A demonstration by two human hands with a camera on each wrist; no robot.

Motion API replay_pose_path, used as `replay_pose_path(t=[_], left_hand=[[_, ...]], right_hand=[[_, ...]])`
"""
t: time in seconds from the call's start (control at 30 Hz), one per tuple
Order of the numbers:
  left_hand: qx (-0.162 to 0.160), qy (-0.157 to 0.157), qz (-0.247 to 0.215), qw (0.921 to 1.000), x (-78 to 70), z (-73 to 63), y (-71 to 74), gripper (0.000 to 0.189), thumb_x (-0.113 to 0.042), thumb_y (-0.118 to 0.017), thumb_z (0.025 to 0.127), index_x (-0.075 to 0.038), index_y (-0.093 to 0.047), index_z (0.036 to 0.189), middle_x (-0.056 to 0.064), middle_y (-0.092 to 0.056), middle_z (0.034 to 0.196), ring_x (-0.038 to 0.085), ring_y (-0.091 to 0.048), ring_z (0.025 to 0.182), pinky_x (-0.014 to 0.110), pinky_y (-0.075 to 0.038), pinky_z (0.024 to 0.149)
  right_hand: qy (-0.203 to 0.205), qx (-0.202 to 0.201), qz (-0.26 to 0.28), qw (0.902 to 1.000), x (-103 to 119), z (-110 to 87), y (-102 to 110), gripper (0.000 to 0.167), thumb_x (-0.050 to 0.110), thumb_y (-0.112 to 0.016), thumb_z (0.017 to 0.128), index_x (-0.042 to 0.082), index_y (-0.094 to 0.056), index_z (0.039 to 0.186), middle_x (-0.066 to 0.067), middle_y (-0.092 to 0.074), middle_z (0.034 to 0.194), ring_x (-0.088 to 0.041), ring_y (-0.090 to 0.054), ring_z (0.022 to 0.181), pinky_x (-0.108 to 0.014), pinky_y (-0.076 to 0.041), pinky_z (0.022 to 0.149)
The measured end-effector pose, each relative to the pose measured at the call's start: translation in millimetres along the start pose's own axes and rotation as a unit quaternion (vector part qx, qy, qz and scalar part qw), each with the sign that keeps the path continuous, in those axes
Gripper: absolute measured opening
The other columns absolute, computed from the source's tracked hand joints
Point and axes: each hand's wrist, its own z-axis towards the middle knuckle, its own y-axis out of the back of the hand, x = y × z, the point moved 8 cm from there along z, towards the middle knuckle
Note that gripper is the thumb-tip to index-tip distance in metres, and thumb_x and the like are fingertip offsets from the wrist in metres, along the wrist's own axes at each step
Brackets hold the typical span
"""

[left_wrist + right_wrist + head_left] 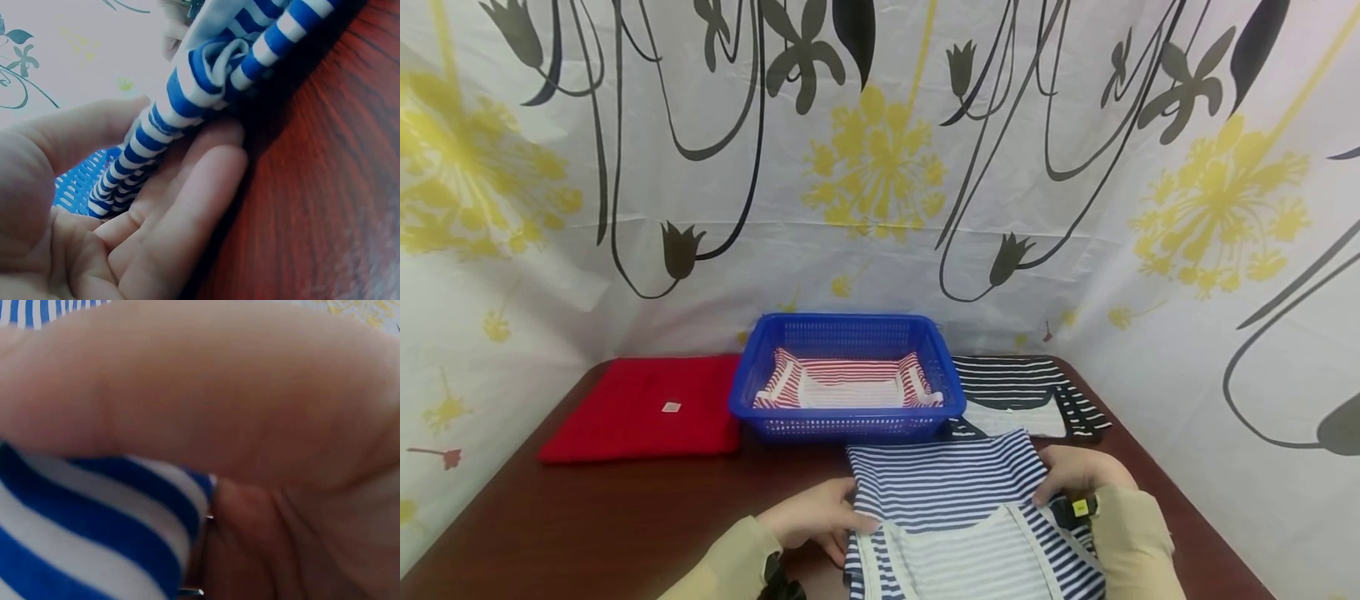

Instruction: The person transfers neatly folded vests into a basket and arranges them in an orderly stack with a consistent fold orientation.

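Note:
A folded blue-and-white striped shirt (947,483) with a pale neckline lies at the table's front, between both hands. My left hand (822,515) grips its left edge; in the left wrist view the thumb is on top and the curled fingers (206,187) are underneath the striped fabric (169,106). On the opposite side my right hand (1082,471) pinches the right edge. The right wrist view shows striped cloth (87,531) tucked between the thumb and the palm side; the fingertips there are hidden.
Behind the shirt stands a blue plastic basket (850,427) with a folded red-and-white striped shirt (850,371) inside. Left of it lies a folded red garment (647,408); right, a black-and-white striped shirt (1015,383). A patterned curtain (880,275) hangs behind the dark wooden table (625,517).

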Motion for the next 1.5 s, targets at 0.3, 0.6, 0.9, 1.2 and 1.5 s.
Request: replay_pose_path(t=[0.3, 0.6, 0.9, 1.2, 1.5], left_hand=[[-0.015, -0.003, 0.004, 0.9999, 1.0, 1.3, 0.1, 0.051, -0.013, -0.072, 0.084, 0.001, -0.049, 0.128, 0.011, -0.067, 0.083, 0.017, -0.061, 0.057, 0.034, -0.055, 0.047], [-0.013, -0.016, -0.007, 0.9998, -5.4, 1.4, 0.0, 0.045, -0.011, -0.072, 0.082, 0.0, -0.052, 0.121, 0.012, -0.068, 0.084, 0.018, -0.064, 0.06, 0.036, -0.056, 0.049], [0.001, -0.038, -0.029, 0.9989, -13.7, -1.2, -0.5, 0.047, -0.01, -0.072, 0.081, 0.0, -0.051, 0.122, 0.014, -0.07, 0.087, 0.021, -0.066, 0.063, 0.033, -0.055, 0.047], [0.009, -0.052, -0.06, 0.9968, -19.8, -6.7, -1.5, 0.054, -0.009, -0.071, 0.082, -0.001, -0.045, 0.13, 0.017, -0.07, 0.089, 0.023, -0.066, 0.065, 0.03, -0.053, 0.045], [0.023, -0.056, -0.07, 0.9957, -31.5, -12.4, -5.1, 0.059, -0.01, -0.071, 0.083, -0.003, -0.041, 0.134, 0.017, -0.07, 0.096, 0.026, -0.069, 0.07, 0.033, -0.056, 0.05]], right_hand=[[0.015, 0.008, -0.014, 0.9998, 1.8, -0.6, -2.0, 0.046, -0.007, -0.072, 0.068, -0.008, -0.059, 0.111, -0.01, -0.064, 0.096, -0.023, -0.06, 0.09, -0.042, -0.05, 0.086], [-0.001, -0.013, -0.012, 0.9998, 4.1, -3.5, 1.5, 0.052, -0.005, -0.072, 0.07, -0.01, -0.055, 0.119, -0.01, -0.063, 0.102, -0.025, -0.059, 0.093, -0.045, -0.05, 0.088], [0.033, 0.001, 0.012, 0.9994, 9.9, -8.2, 3.2, 0.06, -0.006, -0.072, 0.07, -0.012, -0.05, 0.125, -0.012, -0.062, 0.107, -0.026, -0.058, 0.097, -0.046, -0.05, 0.089], [0.049, 0.007, 0.016, 0.9987, 17.4, -12.2, 4.3, 0.071, -0.005, -0.073, 0.071, -0.015, -0.041, 0.133, -0.014, -0.06, 0.115, -0.029, -0.057, 0.103, -0.049, -0.047, 0.093], [0.104, 0.019, -0.004, 0.9944, 32.1, -23.7, 6.1, 0.07, 0.0, -0.074, 0.073, -0.013, -0.042, 0.135, -0.016, -0.059, 0.119, -0.029, -0.056, 0.106, -0.049, -0.046, 0.093]])
